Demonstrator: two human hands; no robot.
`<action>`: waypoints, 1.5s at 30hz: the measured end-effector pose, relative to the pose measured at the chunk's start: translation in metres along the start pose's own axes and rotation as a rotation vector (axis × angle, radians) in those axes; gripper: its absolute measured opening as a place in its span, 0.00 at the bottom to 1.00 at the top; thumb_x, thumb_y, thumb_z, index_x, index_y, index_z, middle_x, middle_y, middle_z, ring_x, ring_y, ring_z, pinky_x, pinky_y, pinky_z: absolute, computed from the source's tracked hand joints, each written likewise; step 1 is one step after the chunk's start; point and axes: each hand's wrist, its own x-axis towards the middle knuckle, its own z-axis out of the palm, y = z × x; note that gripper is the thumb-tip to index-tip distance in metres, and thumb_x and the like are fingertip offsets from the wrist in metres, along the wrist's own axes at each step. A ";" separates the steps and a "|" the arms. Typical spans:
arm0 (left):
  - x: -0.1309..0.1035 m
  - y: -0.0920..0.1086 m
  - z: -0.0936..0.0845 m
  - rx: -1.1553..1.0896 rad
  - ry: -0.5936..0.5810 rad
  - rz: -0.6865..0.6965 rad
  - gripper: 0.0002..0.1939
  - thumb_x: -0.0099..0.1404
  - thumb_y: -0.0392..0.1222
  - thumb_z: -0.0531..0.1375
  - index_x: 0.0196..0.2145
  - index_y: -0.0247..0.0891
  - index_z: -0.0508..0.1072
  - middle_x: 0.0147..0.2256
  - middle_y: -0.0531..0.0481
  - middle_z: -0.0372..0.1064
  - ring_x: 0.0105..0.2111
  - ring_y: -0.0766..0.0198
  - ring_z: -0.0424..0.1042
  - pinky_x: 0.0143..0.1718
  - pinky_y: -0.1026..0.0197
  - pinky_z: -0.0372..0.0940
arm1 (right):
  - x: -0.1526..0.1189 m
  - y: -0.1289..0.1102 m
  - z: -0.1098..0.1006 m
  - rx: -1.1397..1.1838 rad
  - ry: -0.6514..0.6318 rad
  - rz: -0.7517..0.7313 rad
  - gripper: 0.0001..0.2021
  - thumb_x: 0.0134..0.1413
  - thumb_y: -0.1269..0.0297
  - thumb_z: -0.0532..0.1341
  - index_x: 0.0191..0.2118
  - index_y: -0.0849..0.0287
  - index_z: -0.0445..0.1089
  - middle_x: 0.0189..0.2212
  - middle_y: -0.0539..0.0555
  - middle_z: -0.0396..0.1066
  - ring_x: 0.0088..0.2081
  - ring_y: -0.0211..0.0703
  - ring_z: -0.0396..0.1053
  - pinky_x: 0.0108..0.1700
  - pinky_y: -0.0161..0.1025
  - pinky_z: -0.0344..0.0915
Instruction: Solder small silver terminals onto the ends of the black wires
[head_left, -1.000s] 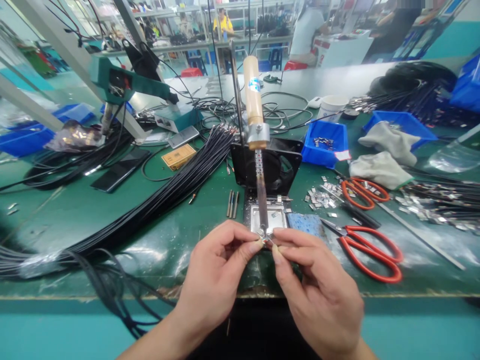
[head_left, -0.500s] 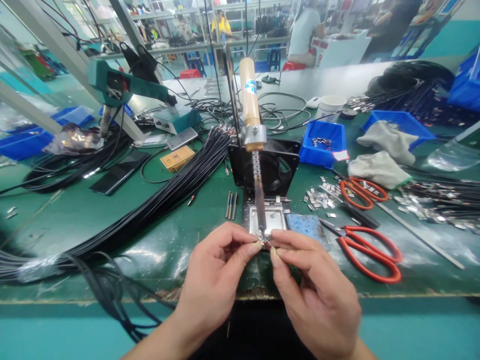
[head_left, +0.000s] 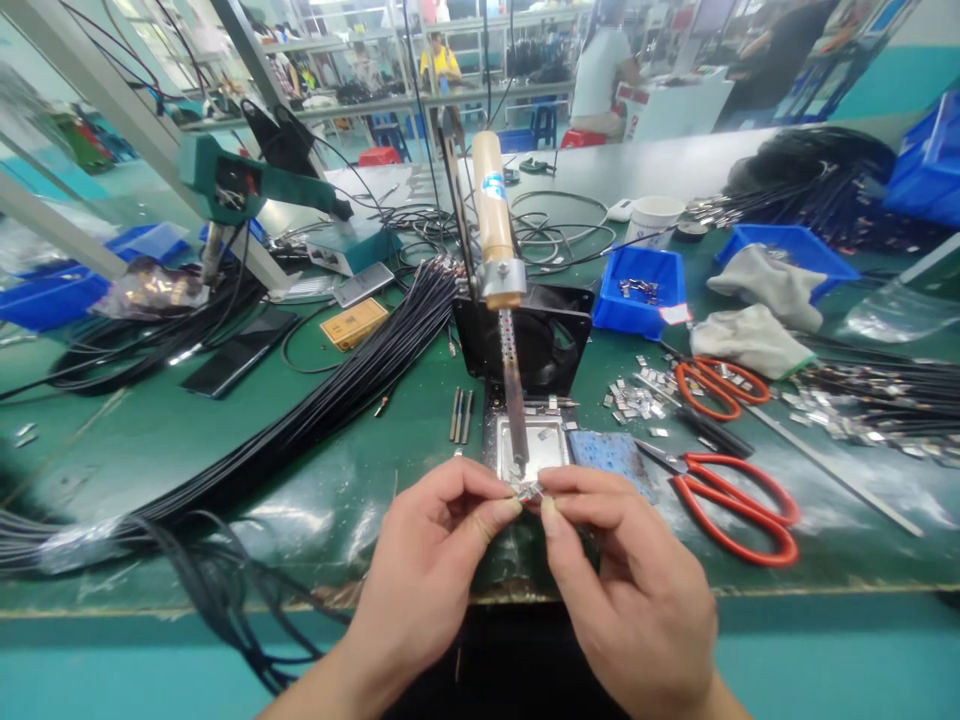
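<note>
A small shiny metal connector piece sits between my two hands, just below the tip of a soldering iron. My left hand pinches the left end of this piece between thumb and forefinger. From the other side, my right hand is closed in a pinch at its right end. The fingertips cover much of the piece, so its full shape is hidden. The iron has a wooden handle and is clamped with its tip pointing down over a metal tray.
Behind the iron stands a black fan. A blue sponge, red-handled scissors and loose metal pieces lie to the right. A bundle of black cables crosses the left side. Blue bins stand farther back.
The metal piece and fingertips have dropped slightly away from the iron's tip, and the piece shows more clearly. Both hands keep their pinch. The whole view has shifted a little.
</note>
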 end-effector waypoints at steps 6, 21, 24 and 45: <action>-0.010 0.001 -0.003 0.058 -0.052 -0.010 0.06 0.68 0.39 0.65 0.32 0.41 0.78 0.31 0.54 0.74 0.32 0.65 0.70 0.35 0.65 0.63 | -0.001 -0.002 -0.006 0.053 -0.051 0.130 0.06 0.63 0.74 0.61 0.40 0.55 0.71 0.39 0.52 0.75 0.38 0.39 0.77 0.40 0.37 0.76; -0.001 -0.001 0.004 -0.025 0.033 -0.084 0.06 0.67 0.40 0.64 0.31 0.40 0.76 0.18 0.60 0.61 0.18 0.71 0.56 0.18 0.69 0.51 | 0.016 -0.012 0.010 0.451 -0.046 0.638 0.11 0.62 0.59 0.66 0.32 0.57 0.68 0.20 0.48 0.76 0.19 0.32 0.73 0.23 0.27 0.73; 0.001 -0.002 0.004 -0.050 0.051 -0.082 0.06 0.67 0.39 0.65 0.31 0.40 0.76 0.19 0.60 0.63 0.19 0.71 0.57 0.18 0.69 0.52 | 0.018 -0.011 0.013 0.481 -0.026 0.640 0.11 0.62 0.59 0.67 0.32 0.57 0.67 0.20 0.48 0.77 0.19 0.33 0.74 0.24 0.28 0.74; 0.005 0.001 0.010 -0.198 0.053 -0.030 0.08 0.68 0.35 0.65 0.30 0.39 0.74 0.23 0.58 0.72 0.22 0.72 0.68 0.22 0.70 0.60 | 0.020 -0.009 0.018 0.500 0.034 0.596 0.08 0.62 0.64 0.67 0.33 0.57 0.69 0.20 0.47 0.77 0.20 0.33 0.75 0.25 0.29 0.75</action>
